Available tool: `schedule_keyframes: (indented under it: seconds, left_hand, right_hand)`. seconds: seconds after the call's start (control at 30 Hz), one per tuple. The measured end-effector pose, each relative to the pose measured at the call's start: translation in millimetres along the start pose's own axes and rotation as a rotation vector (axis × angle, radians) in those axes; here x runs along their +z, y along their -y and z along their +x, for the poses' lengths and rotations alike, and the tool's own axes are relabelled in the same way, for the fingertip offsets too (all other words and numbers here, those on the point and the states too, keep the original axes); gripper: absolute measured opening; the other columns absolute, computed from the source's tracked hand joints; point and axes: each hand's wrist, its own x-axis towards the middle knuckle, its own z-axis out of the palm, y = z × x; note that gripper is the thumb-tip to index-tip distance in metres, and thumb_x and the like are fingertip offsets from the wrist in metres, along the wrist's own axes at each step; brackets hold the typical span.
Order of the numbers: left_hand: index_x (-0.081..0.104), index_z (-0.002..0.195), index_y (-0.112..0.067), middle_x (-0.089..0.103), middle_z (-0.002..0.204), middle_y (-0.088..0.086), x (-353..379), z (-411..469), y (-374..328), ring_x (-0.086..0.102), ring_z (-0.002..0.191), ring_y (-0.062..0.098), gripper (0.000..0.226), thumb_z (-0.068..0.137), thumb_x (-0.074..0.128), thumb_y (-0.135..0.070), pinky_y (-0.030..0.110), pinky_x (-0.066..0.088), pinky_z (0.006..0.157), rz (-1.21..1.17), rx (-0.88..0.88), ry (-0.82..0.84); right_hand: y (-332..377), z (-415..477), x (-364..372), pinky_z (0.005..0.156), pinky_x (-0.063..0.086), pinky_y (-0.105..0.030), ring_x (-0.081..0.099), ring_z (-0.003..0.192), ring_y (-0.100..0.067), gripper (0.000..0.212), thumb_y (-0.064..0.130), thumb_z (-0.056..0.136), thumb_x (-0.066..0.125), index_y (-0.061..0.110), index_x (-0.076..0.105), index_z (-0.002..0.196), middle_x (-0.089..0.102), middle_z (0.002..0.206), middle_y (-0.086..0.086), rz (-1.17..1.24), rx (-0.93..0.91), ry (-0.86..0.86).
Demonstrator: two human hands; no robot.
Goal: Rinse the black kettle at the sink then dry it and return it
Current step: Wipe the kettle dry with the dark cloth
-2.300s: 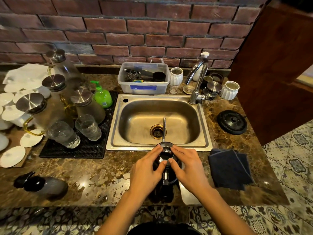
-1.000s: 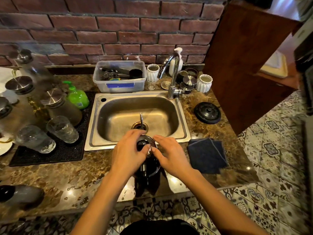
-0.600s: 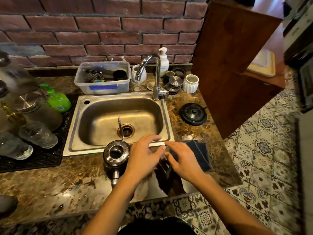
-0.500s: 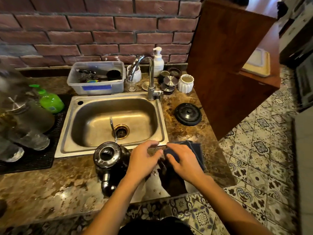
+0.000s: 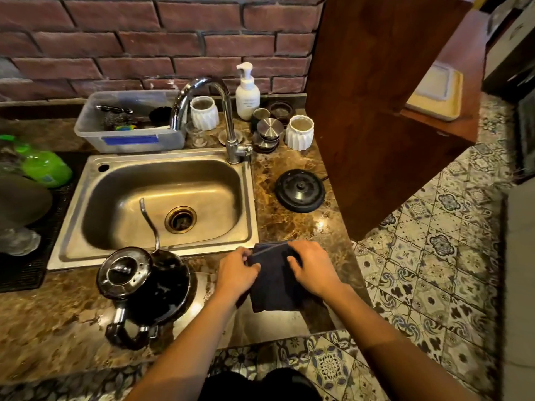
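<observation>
Leaving kettle, left hand and right hand pinch cloth, fingers curled.

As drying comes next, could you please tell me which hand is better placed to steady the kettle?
Probably the left. The left hand is nearer the black kettle, standing on the counter to its left; the right hand grips the dark cloth on the far side and could wipe.

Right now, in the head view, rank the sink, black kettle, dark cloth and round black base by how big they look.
1. sink
2. black kettle
3. dark cloth and round black base: about alike; the cloth is nearer, so unranked.
</observation>
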Motion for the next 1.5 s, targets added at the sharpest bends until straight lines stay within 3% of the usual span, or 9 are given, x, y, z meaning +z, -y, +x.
schedule_keyframes:
  seconds: [0.13,0.3,0.5,0.63,0.77,1.07,1.27,1.4,1.5]
  left_hand:
    - [0.068,0.117,-0.017,0.064,0.098,-0.003,8.5,13.0,-8.1,0.065,0.107,0.025,0.034,0.084,0.079,-0.02,0.027,0.044,0.079,0.053,-0.03,0.02]
    - [0.065,0.132,-0.015,0.072,0.123,0.007,16.1,25.8,-12.6,0.065,0.115,0.026,0.05,0.084,0.079,-0.021,0.024,0.043,0.083,0.09,-0.051,0.033]
    - [0.063,0.134,-0.017,0.074,0.112,0.005,18.5,31.5,-20.0,0.068,0.109,0.026,0.052,0.085,0.079,-0.025,0.032,0.053,0.091,0.185,-0.055,0.043]
    - [0.07,0.092,-0.021,0.074,0.097,0.007,19.9,32.5,-27.1,0.069,0.096,0.028,0.012,0.083,0.078,-0.023,0.039,0.059,0.085,0.264,-0.028,0.031]
    - [0.053,0.067,-0.029,0.071,0.095,0.007,25.1,31.8,-29.3,0.068,0.092,0.028,0.03,0.079,0.075,-0.012,0.038,0.059,0.081,0.303,0.007,0.043]
    - [0.069,0.109,-0.016,0.074,0.109,0.01,19.1,25.7,-29.9,0.068,0.105,0.032,0.022,0.088,0.069,-0.015,0.038,0.058,0.087,0.35,0.117,0.078]
    - [0.071,0.1,-0.019,0.071,0.096,0.002,1.4,15.1,-25.0,0.063,0.093,0.021,0.013,0.09,0.069,-0.01,0.027,0.045,0.076,0.215,0.149,0.165]
    - [0.067,0.092,-0.025,0.067,0.09,-0.003,-12.1,2.8,-31.3,0.062,0.09,0.017,0.016,0.091,0.069,-0.01,0.023,0.041,0.066,0.137,0.215,0.208]
    - [0.07,0.092,-0.027,0.07,0.093,-0.003,-20.7,-9.4,-38.0,0.063,0.093,0.015,0.017,0.092,0.069,-0.01,0.029,0.049,0.073,0.086,0.279,0.244]
  right_hand:
    - [-5.3,23.9,-1.5,0.089,0.051,-0.042,0.058,0.106,-0.029,0.017,0.026,0.09,0.059,0.018,0.063,0.104,0.067,0.11,-0.005,-0.089,-0.021,0.083]
    - [-12.9,44.3,4.5,0.103,0.044,-0.045,0.048,0.124,-0.029,0.045,0.028,0.09,0.061,0.017,0.055,0.134,0.058,0.134,-0.005,-0.227,-0.055,0.197]
    - [-25.5,53.8,8.1,0.099,0.046,-0.045,0.052,0.117,-0.032,0.044,0.029,0.089,0.062,0.016,0.055,0.131,0.06,0.128,-0.009,-0.322,-0.06,0.262]
    - [-31.3,57.2,8.9,0.098,0.044,-0.044,0.05,0.117,-0.034,0.044,0.03,0.091,0.061,0.015,0.056,0.132,0.057,0.128,-0.012,-0.339,-0.049,0.261]
    - [-35.1,56.4,9.2,0.098,0.044,-0.043,0.049,0.117,-0.035,0.041,0.031,0.091,0.06,0.014,0.057,0.128,0.053,0.126,-0.013,-0.313,-0.023,0.273]
    - [-33.7,50.9,-2.4,0.085,0.052,-0.04,0.061,0.102,-0.034,0.018,0.023,0.093,0.06,0.014,0.057,0.108,0.066,0.111,-0.013,-0.091,0.034,0.308]
    - [-35.2,42.0,-24.6,0.087,0.05,-0.039,0.06,0.1,-0.031,0.014,0.024,0.093,0.061,0.013,0.063,0.102,0.065,0.107,-0.011,-0.03,-0.033,0.369]
    - [-33.0,29.4,-35.0,0.074,0.045,-0.032,0.058,0.088,-0.023,0.006,0.026,0.09,0.062,0.025,0.056,0.088,0.06,0.093,0.0,-0.015,-0.075,0.363]
    - [-33.4,20.2,-44.6,0.068,0.044,-0.031,0.056,0.081,-0.018,0.02,0.029,0.088,0.064,0.033,0.048,0.077,0.057,0.083,0.006,-0.003,-0.06,0.372]
